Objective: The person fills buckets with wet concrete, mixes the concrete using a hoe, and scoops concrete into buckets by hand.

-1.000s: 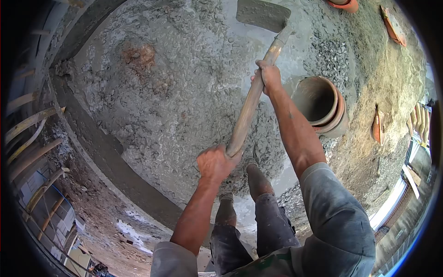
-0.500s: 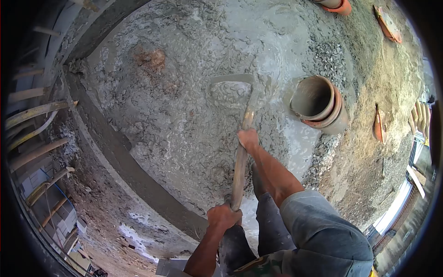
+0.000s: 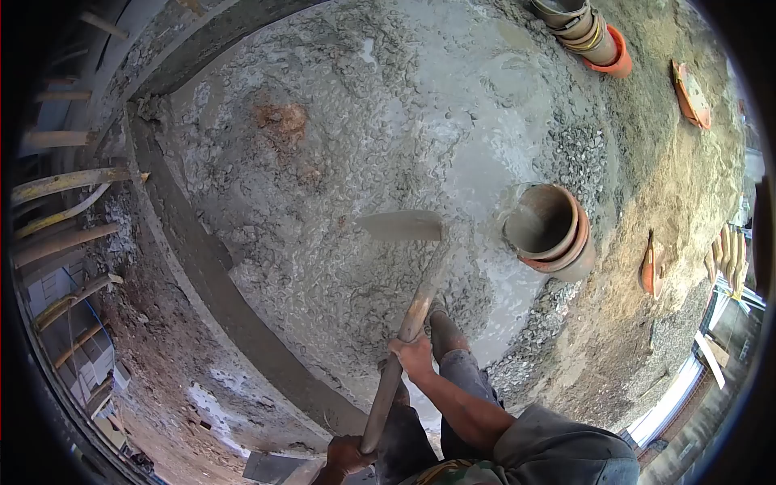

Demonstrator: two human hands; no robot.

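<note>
A long-handled hoe has its wide metal blade on the wet grey concrete mix. Its wooden handle slants down toward my body. Near the lower end of the handle, my left hand is closed round the wood. Higher up, my right hand grips the middle of the same handle. Both my boots stand in the mix just beyond the hands.
Stacked buckets stand in the mix at the right. More buckets lie at the upper right. Orange-edged pans are on the sandy ground. A low concrete edge curves along the left, with wooden poles beyond.
The hoe blade has come from the top of the view down toward my feet. Both hands have moved down and left with the handle, still holding it.
</note>
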